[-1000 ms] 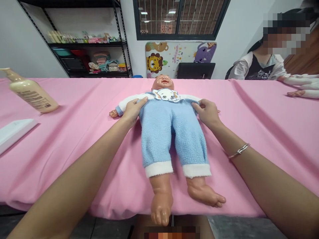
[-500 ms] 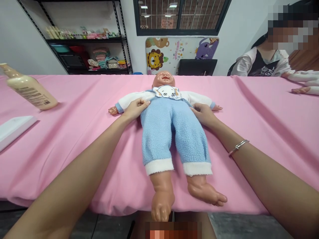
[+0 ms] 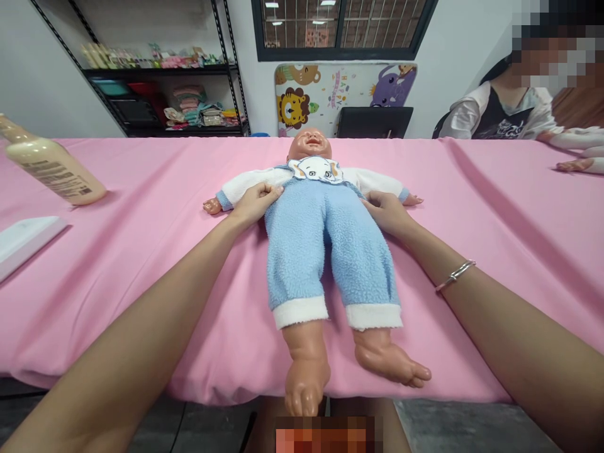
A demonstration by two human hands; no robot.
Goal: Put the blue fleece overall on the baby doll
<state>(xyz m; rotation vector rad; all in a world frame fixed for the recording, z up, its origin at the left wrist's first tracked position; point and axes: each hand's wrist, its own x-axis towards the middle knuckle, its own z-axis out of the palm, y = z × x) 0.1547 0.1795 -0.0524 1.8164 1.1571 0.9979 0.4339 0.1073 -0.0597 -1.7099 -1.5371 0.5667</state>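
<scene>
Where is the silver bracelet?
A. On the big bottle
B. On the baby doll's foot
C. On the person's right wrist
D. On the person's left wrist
C. The silver bracelet sits on the wrist just behind the right hand, which rests on the baby doll.

The doll [image 3: 306,251] is peach-toned plastic; its trousers [image 3: 363,270] are pale blue with white cuffs [image 3: 299,313]; its sleeves [image 3: 382,182] are white; its bib [image 3: 315,168] is white with an elephant print; the sheet [image 3: 519,207] beneath is plain pink; left of the doll, the bottle [image 3: 51,167] is cream with a dark-printed label; behind the doll, the mat [image 3: 344,94] shows an orange lion and a purple animal; right of the doll, the bracelet [image 3: 455,275] is silver.
</scene>
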